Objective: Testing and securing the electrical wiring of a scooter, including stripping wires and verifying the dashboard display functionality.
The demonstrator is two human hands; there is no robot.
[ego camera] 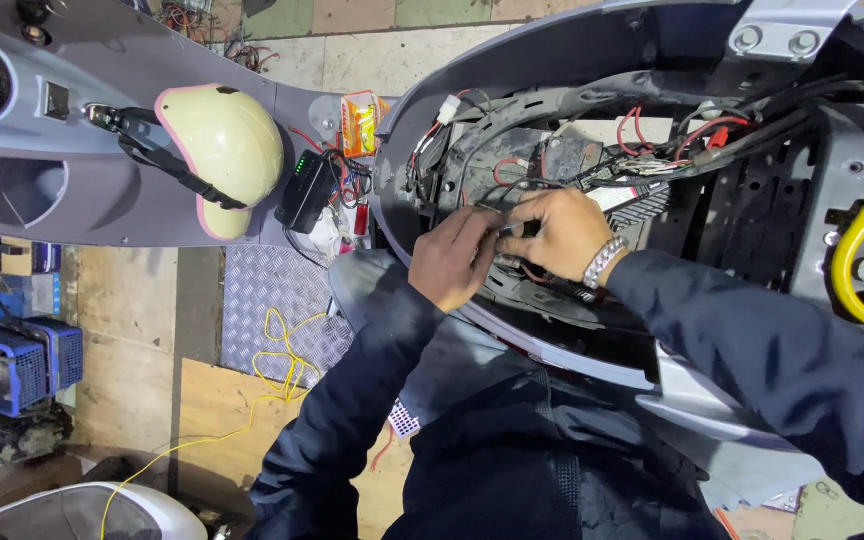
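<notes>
Black wires [512, 232] sit pinched between both hands, deep inside the open grey scooter body [422, 130]. The left hand [452, 258] curls shut on them, and the right hand [555, 233] grips them too. What the fingertips hold is too small and dark to see well. A silver watch band [603, 262] wraps the right wrist. Red wires [642, 130] tangle just past the hands. Far off past the left hand hangs a cream helmet [222, 150].
</notes>
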